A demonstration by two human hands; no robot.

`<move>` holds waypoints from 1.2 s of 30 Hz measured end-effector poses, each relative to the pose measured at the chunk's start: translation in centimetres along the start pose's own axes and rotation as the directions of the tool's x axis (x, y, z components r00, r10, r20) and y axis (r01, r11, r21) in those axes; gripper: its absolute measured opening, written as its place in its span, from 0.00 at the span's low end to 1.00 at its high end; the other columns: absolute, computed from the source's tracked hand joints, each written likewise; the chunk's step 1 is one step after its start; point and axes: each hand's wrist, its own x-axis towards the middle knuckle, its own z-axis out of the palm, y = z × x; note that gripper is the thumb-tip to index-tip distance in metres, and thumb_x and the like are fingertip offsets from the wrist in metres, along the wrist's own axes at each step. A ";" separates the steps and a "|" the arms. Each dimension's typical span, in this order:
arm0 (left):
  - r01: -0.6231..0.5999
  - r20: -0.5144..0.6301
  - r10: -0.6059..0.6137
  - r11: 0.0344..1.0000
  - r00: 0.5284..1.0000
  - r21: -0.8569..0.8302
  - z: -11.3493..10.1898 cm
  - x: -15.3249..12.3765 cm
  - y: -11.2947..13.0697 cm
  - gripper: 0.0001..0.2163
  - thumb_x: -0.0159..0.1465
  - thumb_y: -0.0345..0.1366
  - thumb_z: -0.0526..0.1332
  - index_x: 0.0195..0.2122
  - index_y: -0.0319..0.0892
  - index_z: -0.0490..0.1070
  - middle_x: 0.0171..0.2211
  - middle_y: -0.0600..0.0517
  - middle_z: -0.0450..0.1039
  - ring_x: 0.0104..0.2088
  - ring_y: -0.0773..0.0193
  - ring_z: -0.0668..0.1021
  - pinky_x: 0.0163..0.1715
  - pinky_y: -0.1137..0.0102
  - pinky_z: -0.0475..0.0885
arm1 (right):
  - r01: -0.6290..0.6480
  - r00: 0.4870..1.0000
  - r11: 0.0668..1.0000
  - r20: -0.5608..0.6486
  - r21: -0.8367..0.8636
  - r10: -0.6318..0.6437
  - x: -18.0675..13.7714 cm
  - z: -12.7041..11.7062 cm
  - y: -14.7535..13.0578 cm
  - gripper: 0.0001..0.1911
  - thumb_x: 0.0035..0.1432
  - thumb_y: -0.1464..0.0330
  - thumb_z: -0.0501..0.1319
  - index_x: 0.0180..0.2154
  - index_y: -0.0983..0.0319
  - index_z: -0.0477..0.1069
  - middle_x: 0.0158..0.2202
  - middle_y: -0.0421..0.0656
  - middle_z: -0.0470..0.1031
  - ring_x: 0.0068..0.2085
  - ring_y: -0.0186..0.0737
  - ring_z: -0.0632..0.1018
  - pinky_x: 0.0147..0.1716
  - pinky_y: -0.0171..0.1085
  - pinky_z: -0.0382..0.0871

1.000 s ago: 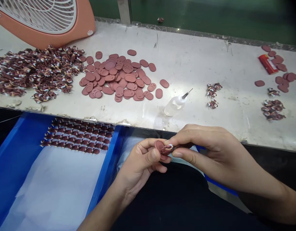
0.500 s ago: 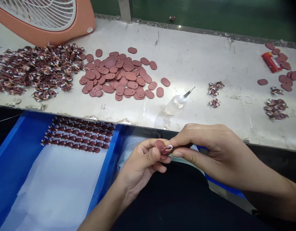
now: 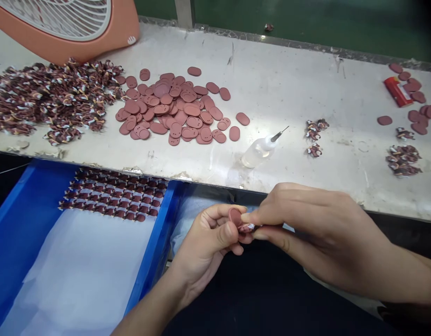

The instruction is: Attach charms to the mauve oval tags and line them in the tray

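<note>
Between the thumb and fingers of my left hand (image 3: 205, 247) is a reddish-brown oval base (image 3: 234, 216), tilted up. My right hand (image 3: 313, 228) pinches a small brown figurine (image 3: 247, 227) with white bits against the base's lower edge; fingers cover much of it. Both hands are closed and meet just in front of the bench edge. Beyond them a clear needle-tipped bottle (image 3: 259, 151) leans on the bench. A pile of matching oval bases (image 3: 180, 109) lies to its left, and several loose figurines (image 3: 314, 130) to its right.
A large heap of figurines (image 3: 51, 98) lies at the left beside an orange fan (image 3: 121, 39). Below, a blue tray (image 3: 16, 219) holds rows of based figurines (image 3: 114, 196) on white sheeting. At the right are a red cylinder (image 3: 397, 92), more bases and a figurine cluster (image 3: 402, 160).
Both hands have shifted slightly down and to the right. My right fingers now press closer over the figurine and base, hiding more of them. The view has shifted slightly.
</note>
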 end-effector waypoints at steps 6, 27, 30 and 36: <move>0.020 0.047 -0.019 1.000 0.999 -0.009 0.6 -1.0 0.4 0.15 0.44 0.41 0.80 0.32 0.46 0.84 0.21 0.56 0.77 0.20 0.75 0.74 0.23 0.82 0.70 | 0.037 0.999 0.999 0.036 0.020 -0.038 -1.5 0.0 -1.3 0.17 0.62 0.78 0.64 0.51 0.60 0.72 0.41 0.42 0.81 0.37 0.34 0.81 0.38 0.30 0.77; -0.065 0.013 0.066 0.998 0.998 -0.011 -0.5 0.0 0.1 0.17 0.45 0.46 0.79 0.31 0.42 0.82 0.23 0.55 0.76 0.22 0.73 0.75 0.22 0.80 0.68 | 0.078 0.997 0.997 0.015 0.007 -0.078 0.0 0.6 -0.2 0.17 0.67 0.77 0.60 0.54 0.58 0.69 0.41 0.42 0.80 0.39 0.35 0.79 0.38 0.34 0.76; -0.054 0.023 0.054 0.998 0.998 -0.025 -1.0 0.0 0.1 0.17 0.46 0.46 0.79 0.30 0.41 0.80 0.23 0.55 0.75 0.23 0.72 0.75 0.22 0.81 0.69 | 0.090 0.996 0.996 0.029 0.020 -0.090 0.7 0.4 -0.3 0.14 0.68 0.76 0.59 0.53 0.58 0.70 0.41 0.41 0.80 0.41 0.33 0.80 0.42 0.33 0.75; -0.017 0.097 0.025 0.996 0.995 -0.086 -1.9 0.1 0.5 0.16 0.49 0.44 0.78 0.32 0.41 0.79 0.26 0.55 0.77 0.25 0.71 0.79 0.23 0.83 0.73 | 0.056 0.998 0.998 -0.011 0.000 -0.056 1.0 0.4 -0.2 0.22 0.63 0.67 0.67 0.58 0.59 0.68 0.43 0.41 0.79 0.42 0.35 0.79 0.43 0.32 0.74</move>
